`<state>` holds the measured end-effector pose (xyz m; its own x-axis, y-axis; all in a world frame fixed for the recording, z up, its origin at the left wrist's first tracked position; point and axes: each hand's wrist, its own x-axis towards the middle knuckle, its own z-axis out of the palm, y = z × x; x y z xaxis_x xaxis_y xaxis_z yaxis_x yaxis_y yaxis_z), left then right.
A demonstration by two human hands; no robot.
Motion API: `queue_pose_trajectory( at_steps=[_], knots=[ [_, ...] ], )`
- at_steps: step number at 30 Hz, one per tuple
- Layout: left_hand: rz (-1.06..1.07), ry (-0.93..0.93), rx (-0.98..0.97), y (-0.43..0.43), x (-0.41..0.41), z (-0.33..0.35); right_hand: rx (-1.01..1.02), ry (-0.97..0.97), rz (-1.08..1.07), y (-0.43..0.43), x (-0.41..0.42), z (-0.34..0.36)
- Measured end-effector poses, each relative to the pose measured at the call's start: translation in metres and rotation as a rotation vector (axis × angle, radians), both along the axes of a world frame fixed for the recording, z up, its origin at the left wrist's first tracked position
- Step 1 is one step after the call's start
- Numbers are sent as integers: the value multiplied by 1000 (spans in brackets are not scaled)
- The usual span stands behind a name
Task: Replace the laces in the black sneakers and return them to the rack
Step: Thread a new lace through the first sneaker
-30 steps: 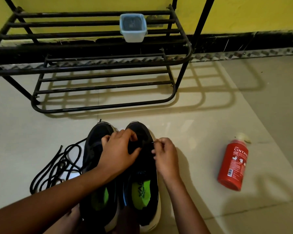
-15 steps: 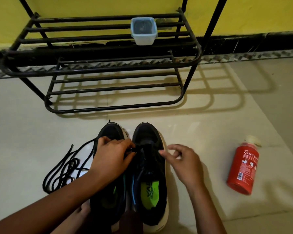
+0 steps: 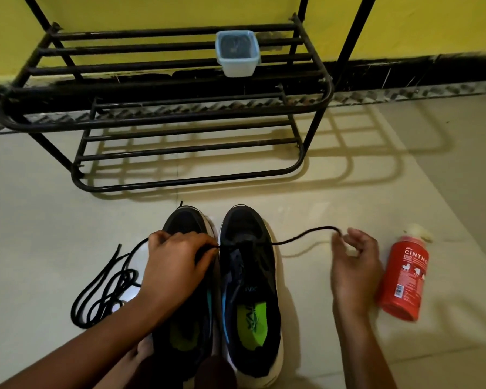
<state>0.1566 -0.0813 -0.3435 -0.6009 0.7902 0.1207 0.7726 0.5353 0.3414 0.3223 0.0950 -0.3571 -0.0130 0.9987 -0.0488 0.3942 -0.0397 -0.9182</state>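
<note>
With left hand [image 3: 177, 265] pinching lace [image 3: 300, 237] at nine o'clock of sneaker [image 3: 250, 276] and right hand [image 3: 354, 265] pinching its tip at three o'clock, pull to even both ends.

Your room is dim and warm-toned. Light reaches you from the left, so the shoe rack [image 3: 180, 122] casts barred shadows rightward over the glossy floor [image 3: 432, 192], and the raised lace [image 3: 298, 238] drops a soft one. Your right hand [image 3: 354, 265] is smeared by motion. The black sneakers [image 3: 250, 276] lose detail in darkness. The lens bows the rack's bars near the edges.
</note>
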Motion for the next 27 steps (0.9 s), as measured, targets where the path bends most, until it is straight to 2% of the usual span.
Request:
queue_pose_trajectory(
  at_steps=[3,5,7,12,16,18,22,27],
  knots=[
    [-22,-12,30,1,4,1,163,-291,447,-28,-14,-6],
    [-33,-31,36,2,6,0,225,-365,591,-46,-29,-14],
    [-43,-55,40,2,6,-2,220,-364,618,-54,-38,-21],
    [-28,-84,44,-1,4,-3,216,-316,500,-41,-34,-26],
    [6,-82,49,-2,3,-1,94,-159,211,-30,-23,-36],
    [17,-83,50,-3,3,0,-52,-64,70,-25,-12,-43],
    [37,-128,67,-3,0,3,-264,79,-32,-26,-7,-52],
    [41,-277,144,-3,0,11,-725,741,-179,-30,-20,-34]
  ],
)
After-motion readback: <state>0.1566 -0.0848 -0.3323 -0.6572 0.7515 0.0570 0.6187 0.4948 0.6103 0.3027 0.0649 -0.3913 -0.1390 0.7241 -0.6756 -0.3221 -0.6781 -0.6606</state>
